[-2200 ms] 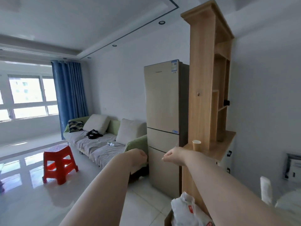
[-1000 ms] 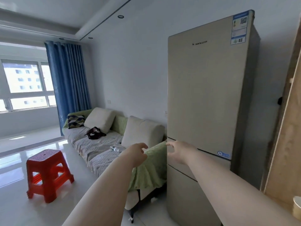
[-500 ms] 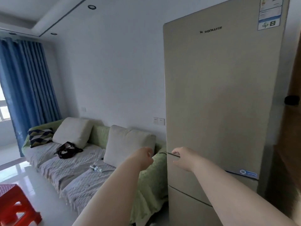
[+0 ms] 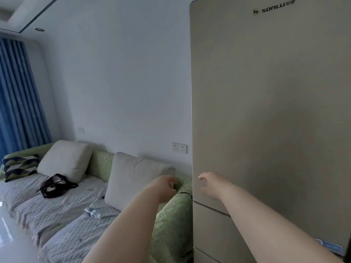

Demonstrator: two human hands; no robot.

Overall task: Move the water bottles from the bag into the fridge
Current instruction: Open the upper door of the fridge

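Arms outstretched: right hand (image 4: 209,186) open at fridge (image 4: 269,111) door edge, left hand (image 4: 167,187) loosely curled, empty.

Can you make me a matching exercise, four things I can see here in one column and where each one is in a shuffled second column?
Things:
1. right hand
2. black bag
3. water bottle
4. patterned cushion

Places:
A. lying on its side on the sofa seat, near the closer beige pillow
B. at the far end of the sofa
C. at the left edge of the fridge's top door
D. on the sofa seat, in front of the farther beige pillow

Pairs: 1-C, 2-D, 3-A, 4-B
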